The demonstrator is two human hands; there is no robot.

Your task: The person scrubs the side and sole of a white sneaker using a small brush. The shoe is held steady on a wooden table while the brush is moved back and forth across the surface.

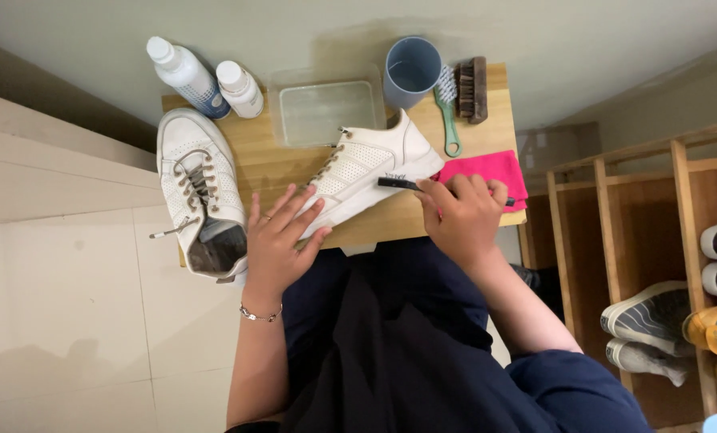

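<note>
White perforated leather sneaker with tan laces (pixel 366 172): I see it lying on its side at the centre of the frame, on the small light wooden table (pixel 486 88), sole edge toward the person. The left hand (pixel 278 236) lies flat on the heel end of this shoe, fingers spread wide and pressing down. The right hand (pixel 462 212) sits right of centre, fingers curled narrow around a slim dark-handled brush (pixel 398 184) whose tip touches the toe side of the shoe.

A second white lace-up sneaker (pixel 199 192) lies upright at the left edge of the table, partly overhanging it. In the upper left of the frame stand a tall white-and-blue spray bottle (pixel 183 74) and a short white bottle (pixel 240 88), just beside each other. A clear rectangular plastic tray (pixel 326 112) sits at upper centre, with a grey-blue plastic cup (pixel 411 70) to its right. Next come a green-handled brush (pixel 449 108) and a dark wooden bristle brush (pixel 473 88). A bright pink cloth (pixel 486 170) lies beneath the right hand. A wooden shoe rack (pixel 679 184) occupies the right of the frame.
</note>
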